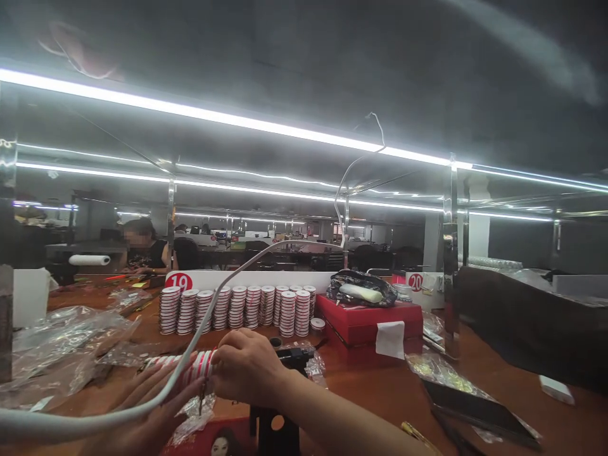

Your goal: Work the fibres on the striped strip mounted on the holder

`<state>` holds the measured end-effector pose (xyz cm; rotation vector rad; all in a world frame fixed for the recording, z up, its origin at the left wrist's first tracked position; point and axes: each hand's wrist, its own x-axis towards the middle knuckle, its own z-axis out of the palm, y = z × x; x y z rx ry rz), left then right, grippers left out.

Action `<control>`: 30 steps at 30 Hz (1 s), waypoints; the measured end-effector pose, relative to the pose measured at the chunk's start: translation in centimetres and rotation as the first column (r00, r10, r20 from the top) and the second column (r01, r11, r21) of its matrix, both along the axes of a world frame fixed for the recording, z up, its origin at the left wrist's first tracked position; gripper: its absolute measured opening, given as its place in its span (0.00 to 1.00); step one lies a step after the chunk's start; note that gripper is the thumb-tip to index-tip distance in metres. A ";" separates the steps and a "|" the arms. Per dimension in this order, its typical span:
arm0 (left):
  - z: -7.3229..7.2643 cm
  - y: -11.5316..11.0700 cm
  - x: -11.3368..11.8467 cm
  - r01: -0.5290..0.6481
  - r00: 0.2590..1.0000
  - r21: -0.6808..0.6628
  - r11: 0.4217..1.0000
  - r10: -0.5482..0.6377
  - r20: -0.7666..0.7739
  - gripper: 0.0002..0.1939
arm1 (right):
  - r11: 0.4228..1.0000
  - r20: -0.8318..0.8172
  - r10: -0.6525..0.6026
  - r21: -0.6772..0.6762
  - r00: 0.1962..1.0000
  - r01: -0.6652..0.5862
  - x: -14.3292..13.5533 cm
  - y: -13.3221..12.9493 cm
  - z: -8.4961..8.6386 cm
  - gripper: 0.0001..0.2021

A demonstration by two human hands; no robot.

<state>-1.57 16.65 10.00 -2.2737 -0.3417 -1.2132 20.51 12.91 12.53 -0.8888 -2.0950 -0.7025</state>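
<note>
A: Both hands are in at the near edge of the brown wooden table (361, 392). The left hand (142, 405) lies palm up with fingers spread, cradling a sideways stack of red-and-white ribbon spools (187, 367). The right hand (247, 370) has its fingers curled, closed on that stack's right end.

B: How many spools in it?

A: Too bunched together to count. Just behind the stack, though, stands a row of upright spool stacks (237, 308), ten or so, flat round discs with red and white edges.

B: And to the right of the stack?

A: One black metal fixture (289, 361), touching the right hand's far side. Beyond it one loose spool (317, 324), then one glossy red box (370, 326) with a patterned pouch (363, 288) lying on top. Crinkled clear plastic bags (61, 342) pile up left of the stack.

B: That pale line crossing everything?

A: One smooth white cable (209, 310), arcing over the stack. Behind the row, a white divider bears round red labels 19 (178, 282) and 20 (415, 282). Long light strips (228, 120) run overhead, and a person (145, 250) sits at the far bench.
</note>
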 end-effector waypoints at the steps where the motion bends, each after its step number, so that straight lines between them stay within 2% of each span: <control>1: -0.5 -0.5 0.1 -0.036 0.999 0.072 0.997 0.038 -0.036 0.21 | 1.000 -0.002 0.021 -0.001 1.000 -0.021 0.1 0.1 0.0 0.09; 3: -1.0 -1.1 0.1 -0.115 0.986 0.205 0.972 0.136 -0.092 0.23 | 0.999 0.000 0.053 0.004 0.999 -0.053 0.3 0.3 0.1 0.10; 5: -0.8 -1.0 0.1 -0.160 0.976 0.272 0.949 0.193 -0.099 0.23 | 0.999 0.006 0.052 0.004 0.999 -0.052 0.5 0.4 0.4 0.08; 10: 0.4 0.3 0.1 -0.066 0.985 0.240 0.969 0.102 -0.138 0.24 | 0.999 0.034 0.000 -0.049 0.999 0.001 0.8 0.9 0.8 0.05; 14: 1.0 0.1 0.3 -0.002 0.992 0.206 0.979 0.028 -0.125 0.22 | 0.998 0.067 -0.011 -0.068 0.998 0.015 0.9 1.2 1.1 0.05; 16: 1.2 0.0 0.4 -0.001 0.992 0.196 0.981 0.025 -0.121 0.21 | 0.998 0.116 -0.013 -0.057 0.993 0.020 0.9 1.3 1.2 0.05; 19: 1.5 0.1 0.2 0.034 0.981 0.211 0.977 0.008 -0.196 0.23 | 0.999 0.229 -0.014 -0.030 0.973 0.021 0.8 1.4 1.6 0.08; 21: 1.9 0.3 0.1 0.050 0.973 0.149 0.987 -0.015 -0.231 0.25 | 0.997 0.257 -0.005 -0.074 0.966 0.025 0.7 1.6 2.0 0.09; 25: 2.9 0.6 0.4 0.043 0.978 -0.134 0.990 -0.069 -0.198 0.24 | 0.975 0.153 -0.013 -0.218 0.988 0.047 0.3 2.2 2.6 0.05; 30: 3.7 0.5 0.8 0.045 0.975 -0.224 0.974 -0.091 -0.201 0.21 | 0.948 -0.007 -0.052 -0.314 0.999 0.047 0.4 2.3 2.4 0.04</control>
